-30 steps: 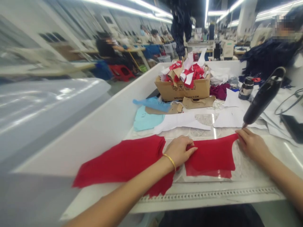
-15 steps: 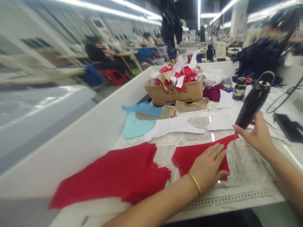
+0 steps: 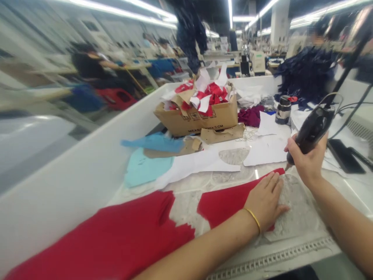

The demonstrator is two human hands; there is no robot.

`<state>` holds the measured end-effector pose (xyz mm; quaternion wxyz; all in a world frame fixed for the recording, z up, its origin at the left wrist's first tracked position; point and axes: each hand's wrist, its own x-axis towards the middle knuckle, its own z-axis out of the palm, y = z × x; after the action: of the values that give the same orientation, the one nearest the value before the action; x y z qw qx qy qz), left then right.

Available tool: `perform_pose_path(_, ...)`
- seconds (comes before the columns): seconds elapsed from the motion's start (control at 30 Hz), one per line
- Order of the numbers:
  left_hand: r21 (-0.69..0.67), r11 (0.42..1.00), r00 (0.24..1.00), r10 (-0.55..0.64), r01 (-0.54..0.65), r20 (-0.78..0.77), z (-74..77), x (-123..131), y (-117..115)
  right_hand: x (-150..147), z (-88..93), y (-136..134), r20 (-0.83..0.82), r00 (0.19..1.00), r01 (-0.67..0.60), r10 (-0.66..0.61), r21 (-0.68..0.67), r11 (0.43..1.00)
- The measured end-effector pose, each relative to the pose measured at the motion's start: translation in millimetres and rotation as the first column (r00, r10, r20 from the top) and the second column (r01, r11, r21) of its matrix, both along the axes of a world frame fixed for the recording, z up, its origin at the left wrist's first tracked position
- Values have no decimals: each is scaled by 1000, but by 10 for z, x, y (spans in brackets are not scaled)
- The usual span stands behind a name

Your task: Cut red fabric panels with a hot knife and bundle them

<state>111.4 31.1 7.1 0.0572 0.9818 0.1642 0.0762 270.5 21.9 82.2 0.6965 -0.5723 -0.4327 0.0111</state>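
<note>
My left hand [image 3: 264, 202] lies flat, fingers apart, pressing on a piece of red cloth [image 3: 224, 202]. That cloth is joined to a wider red expanse [image 3: 96, 243] running off the lower left edge. Both rest on a white patterned sheet [image 3: 294, 206] on the table. My right hand [image 3: 304, 159] is closed around a black corded hand tool [image 3: 314, 128]. Its thin metal tip [image 3: 287, 167] points down, very close to the upper right corner of the red cloth. Whether the tip touches the cloth, I cannot tell.
A cardboard box [image 3: 195, 116] of red and white scraps stands beyond white paper patterns [image 3: 198, 165], light blue cloth [image 3: 148, 167] and a metal can [image 3: 282, 111]. Dark navy garments [image 3: 305, 76] lie at the back right. A co-worker [image 3: 87, 62] sits far left.
My right hand has risen from the cloth and closed on the black tool. My left hand has slid right across the red cloth. The whole view has swung, shifting the table leftward.
</note>
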Motion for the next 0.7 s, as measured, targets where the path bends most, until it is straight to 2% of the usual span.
perform_pose_path(0.33, -9, 999, 996, -39, 40, 75, -75, 28, 45, 46, -122, 34, 31, 999, 24, -23, -40, 999)
perform_pose_path(0.5, -25, 998, 995, -59, 61, 80, -92, 34, 70, 65, -173, 45, 100, 991, 98, -94, -38, 994)
perform_pose_path(0.7, -40, 997, 996, -61, 63, 65, -77, 42, 65, 68, -154, 56, 43, 995, 86, -85, -21, 996)
